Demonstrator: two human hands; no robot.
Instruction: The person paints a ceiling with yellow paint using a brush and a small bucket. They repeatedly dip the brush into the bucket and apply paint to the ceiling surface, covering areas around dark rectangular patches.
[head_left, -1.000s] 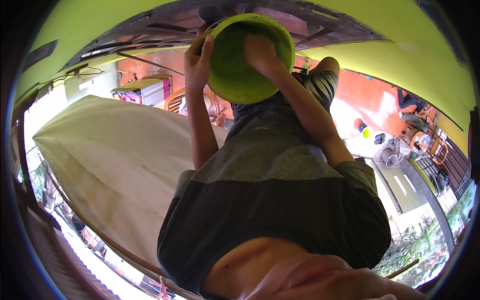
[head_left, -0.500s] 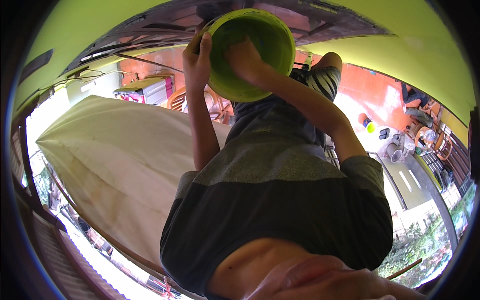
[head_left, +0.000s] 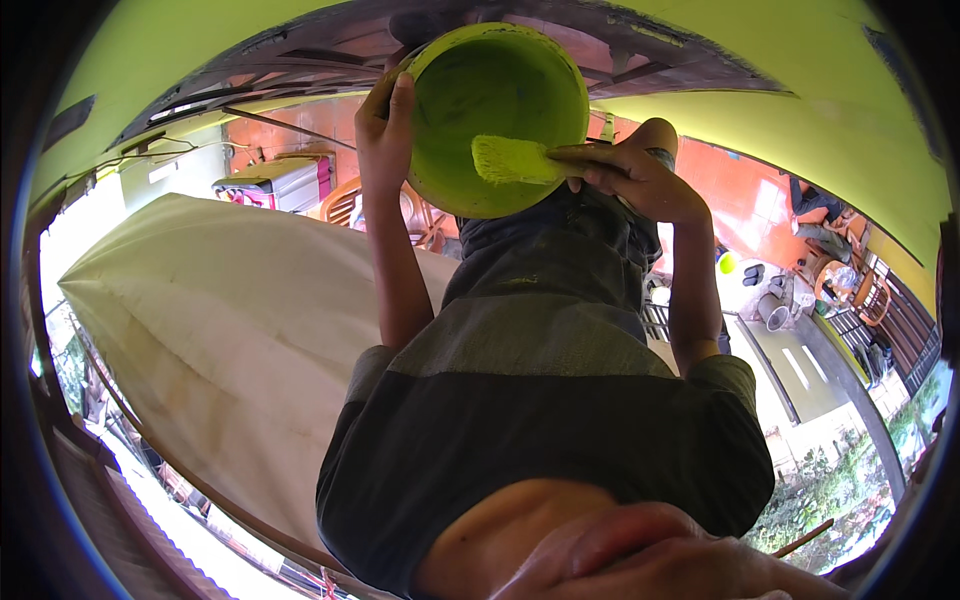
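A round bucket [head_left: 470, 195], its inside coated in lime-green paint, is tilted so that I look into its mouth. My left hand [head_left: 388, 125] is closed on its left rim, thumb along the near side. My right hand [head_left: 640, 178] grips a paintbrush [head_left: 515, 161] at the bucket's right edge. The brush's wide bristles are thick with yellow-green paint and lie across the mouth, pointing left. Most of its handle is hidden in my fingers.
A pale tarp [head_left: 230, 300] stretches along my left. Lime-green wall [head_left: 720, 140] curves behind the bucket, by a dark slatted frame [head_left: 300, 80]. Over the orange tiled floor [head_left: 725, 190] at right stand a grey pail [head_left: 773, 312] and wooden chairs [head_left: 872, 300]; another person [head_left: 822, 215] sits there.
My right hand has come up out of the bucket and moved right, and the paint-covered brush now shows in it. My left hand keeps its hold on the rim.
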